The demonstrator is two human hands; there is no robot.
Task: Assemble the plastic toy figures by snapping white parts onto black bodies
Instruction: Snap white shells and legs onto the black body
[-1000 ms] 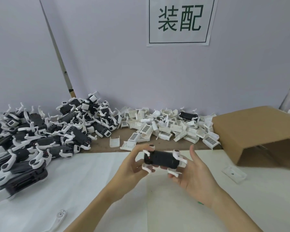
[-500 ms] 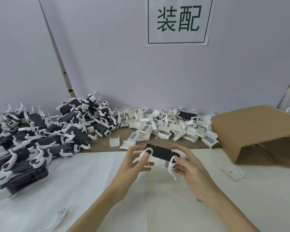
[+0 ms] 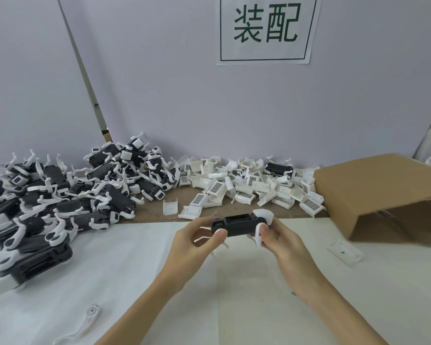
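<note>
Body, black (image 3: 237, 224), sits level between your two hands at centre frame, held above the white sheet on the desk (image 3: 135, 270). Your left hand (image 3: 197, 241) pinches its left end, thumb in front, fingers behind. Your right hand (image 3: 280, 241) grips the right end, fingers curled round the white legs (image 3: 263, 216) already fitted there. More thin white legs hang below the body on the left side; their exact count is hidden by your fingers.

Judgement: legs look seated, and the open slot on the body's top face appears uncovered, so the step in hand is likely turning the figure to check it and ready it for a shell part. Next move calls for freeing one hand, picking one white cover from the loose pile (image 3: 249, 192) behind the figure, aligning it with the slot, and pressing until it clicks.

Outward: finished figures (image 3: 67, 195) heaped at left of frame; cardboard box (image 3: 373, 195) at right; a lone white leg (image 3: 85, 322) at lower left; a flat white piece (image 3: 345, 252) right of your hands; a sign (image 3: 265, 28) on the wall above.
</note>
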